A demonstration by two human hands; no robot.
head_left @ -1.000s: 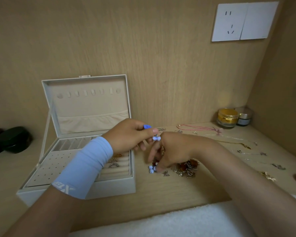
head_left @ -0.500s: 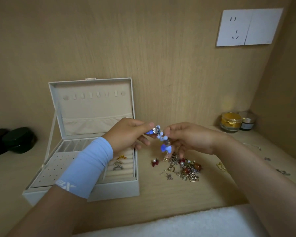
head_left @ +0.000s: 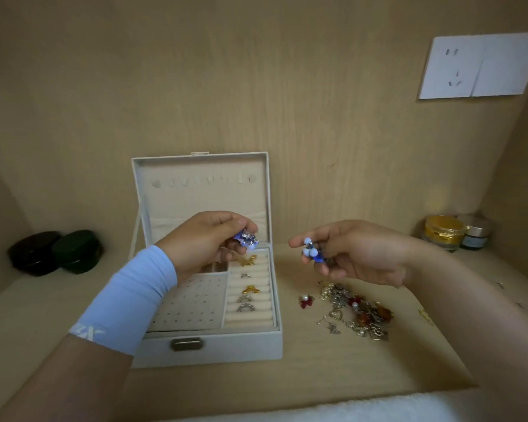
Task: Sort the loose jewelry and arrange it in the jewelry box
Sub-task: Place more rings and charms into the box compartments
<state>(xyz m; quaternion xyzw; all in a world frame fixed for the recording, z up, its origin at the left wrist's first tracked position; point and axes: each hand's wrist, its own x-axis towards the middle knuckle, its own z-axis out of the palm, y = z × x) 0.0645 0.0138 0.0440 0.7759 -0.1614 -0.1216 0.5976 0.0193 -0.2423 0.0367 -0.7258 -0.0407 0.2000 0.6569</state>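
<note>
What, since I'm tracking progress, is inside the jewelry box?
Five gold and silver pieces sit in the ring rolls; the holed earring panel looks bare. The left hand covers most rear compartments.

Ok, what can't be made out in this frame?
All head view.
- Blue beaded piece in left hand, second blue piece in right hand: blurred, partly covered by fingers; type unclear.
- Jewelry box rear compartments: mostly hidden by the left hand.
- Loose jewelry pile: tangled, items too small to count.
</note>
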